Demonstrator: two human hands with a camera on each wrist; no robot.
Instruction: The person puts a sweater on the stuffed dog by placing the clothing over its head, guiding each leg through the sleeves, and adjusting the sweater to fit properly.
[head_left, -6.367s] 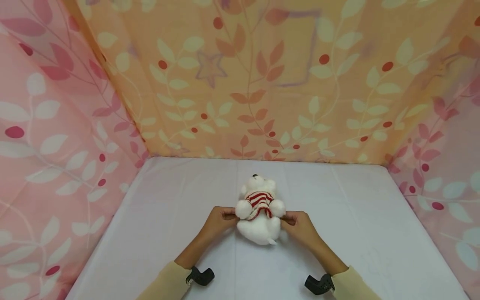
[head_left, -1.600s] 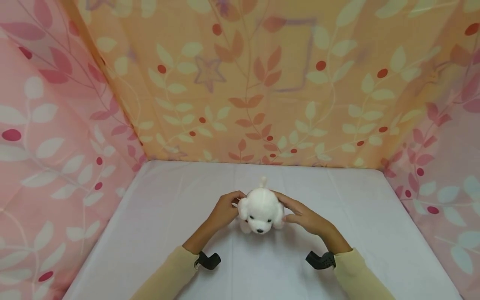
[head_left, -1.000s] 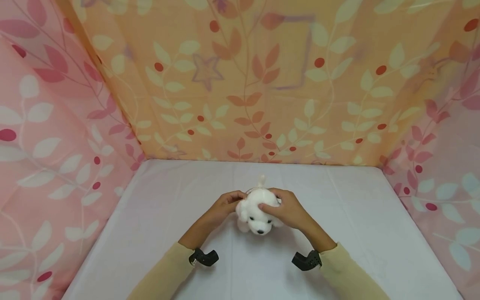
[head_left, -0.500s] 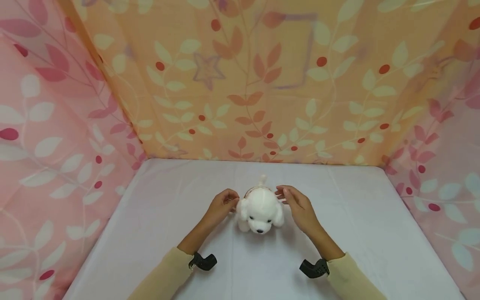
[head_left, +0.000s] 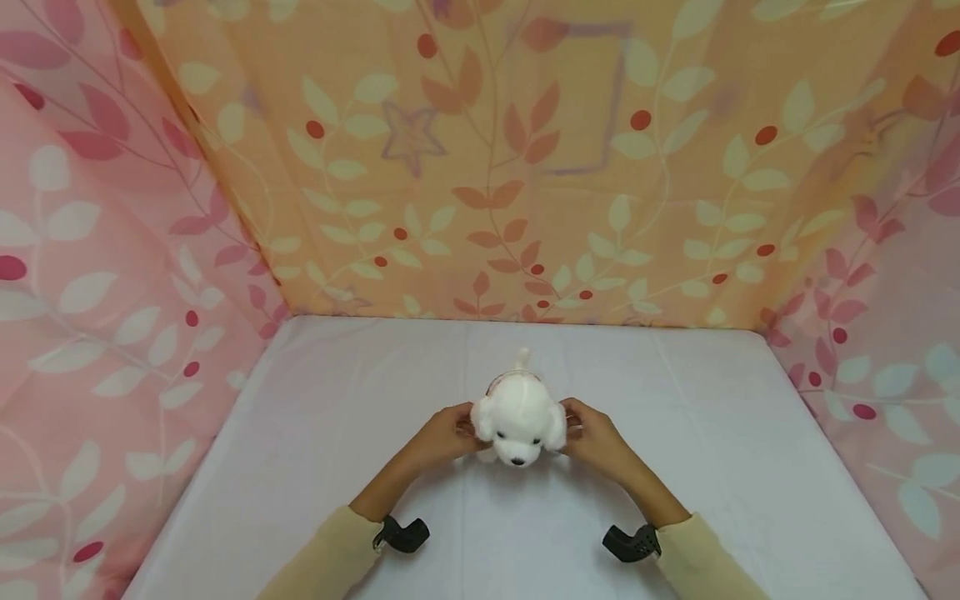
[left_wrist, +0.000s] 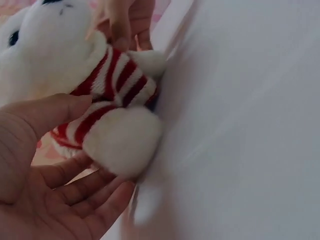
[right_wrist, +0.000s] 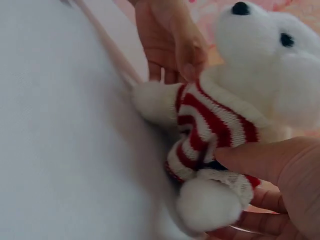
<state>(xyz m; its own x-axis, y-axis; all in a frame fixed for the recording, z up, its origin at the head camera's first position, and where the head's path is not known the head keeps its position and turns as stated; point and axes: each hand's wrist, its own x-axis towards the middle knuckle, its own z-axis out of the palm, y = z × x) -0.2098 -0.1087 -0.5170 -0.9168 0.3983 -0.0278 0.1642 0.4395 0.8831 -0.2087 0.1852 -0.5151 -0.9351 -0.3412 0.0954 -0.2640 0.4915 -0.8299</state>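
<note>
A white plush dog (head_left: 519,412) stands on the white table, its black nose and eyes towards me and its tail raised behind. It wears a red-and-cream striped knitted sweater (left_wrist: 132,75), mostly hidden by the head in the head view. My left hand (head_left: 444,435) holds one side, thumb on the sweater and fingers around a front leg (left_wrist: 127,140). On the other side my right hand (head_left: 596,440) grips likewise, its thumb pressing the knit by the other front leg (right_wrist: 207,205). Some fingertips are hidden behind the toy.
The table (head_left: 360,367) has a smooth white cover. An orange leaf-patterned curtain (head_left: 465,208) hangs behind it, with pink ones (head_left: 97,333) at the sides. Each wrist carries a black camera mount (head_left: 405,535).
Earlier the dog lay on its back, head away from me; now it stands facing me. The right hand covered its head, drew off, then both hands came in to grip its sides.
</note>
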